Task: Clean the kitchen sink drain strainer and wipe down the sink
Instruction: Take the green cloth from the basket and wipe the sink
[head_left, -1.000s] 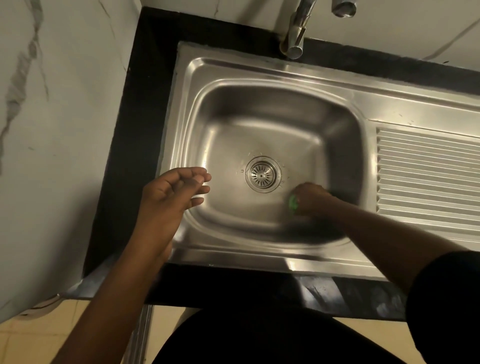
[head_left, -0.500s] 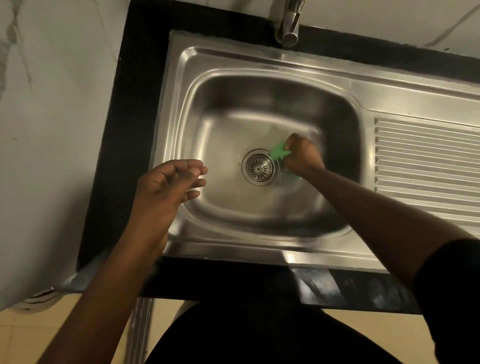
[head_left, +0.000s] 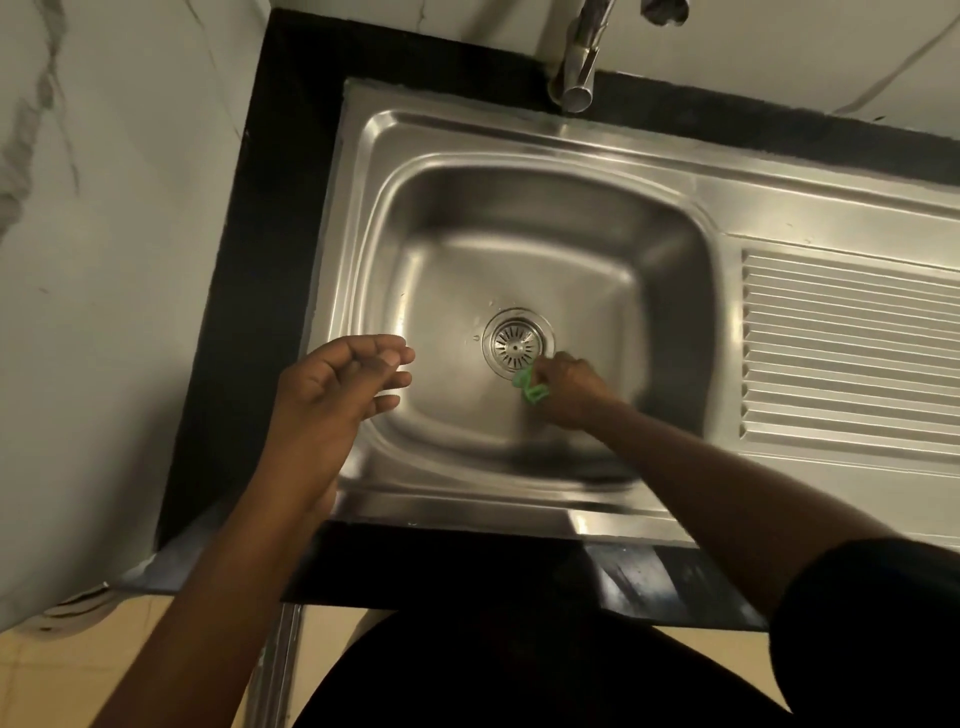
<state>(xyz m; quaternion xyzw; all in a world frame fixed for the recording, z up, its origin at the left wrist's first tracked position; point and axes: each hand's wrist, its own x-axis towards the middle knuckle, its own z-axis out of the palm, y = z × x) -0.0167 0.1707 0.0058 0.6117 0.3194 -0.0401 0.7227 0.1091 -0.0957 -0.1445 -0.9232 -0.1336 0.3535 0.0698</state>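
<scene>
There is one steel sink with one drain strainer and one ribbed drainboard, one tap, one green scrub pad, one black counter, and two hands: left hand, right hand.

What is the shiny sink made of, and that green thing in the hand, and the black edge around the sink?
The shiny grey sink looks like brushed stainless steel: it gleams with soft reflections. The small green scrubber in the right hand is probably a soft scouring pad or plastic; it is too crumpled to be sure. The black countertop looks like polished stone, dark and faintly glossy.
</scene>
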